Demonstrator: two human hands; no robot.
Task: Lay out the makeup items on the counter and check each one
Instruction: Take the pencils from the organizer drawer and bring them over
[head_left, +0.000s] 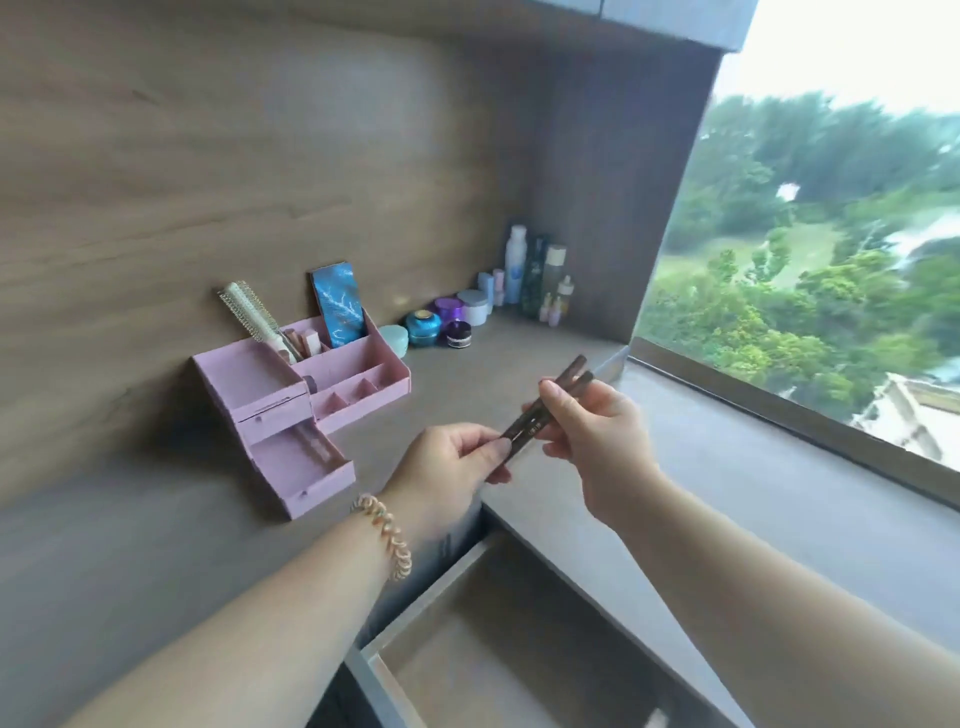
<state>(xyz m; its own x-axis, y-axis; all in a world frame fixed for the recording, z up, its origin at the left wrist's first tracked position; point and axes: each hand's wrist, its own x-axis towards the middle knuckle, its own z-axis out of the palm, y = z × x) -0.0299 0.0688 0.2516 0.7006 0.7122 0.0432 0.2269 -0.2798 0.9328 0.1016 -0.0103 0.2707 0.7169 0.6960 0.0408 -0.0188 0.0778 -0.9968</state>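
Two thin dark brown makeup pencils (570, 375) are held side by side above the counter (467, 374). My left hand (447, 462) pinches their lower ends and my right hand (597, 431) grips them higher up, with the tips pointing up and to the right. A pink makeup organiser (358, 374) stands against the wooden back wall on the left, its small lower drawer (306, 467) pulled out. It holds a hairbrush (254, 314), a blue palette (337, 304) and some lipsticks (304, 343).
Several jars (423, 327) and bottles (535, 275) line the back corner. An open grey drawer (493, 649) sits below the counter edge under my arms. A window (831, 249) and its ledge run along the right.
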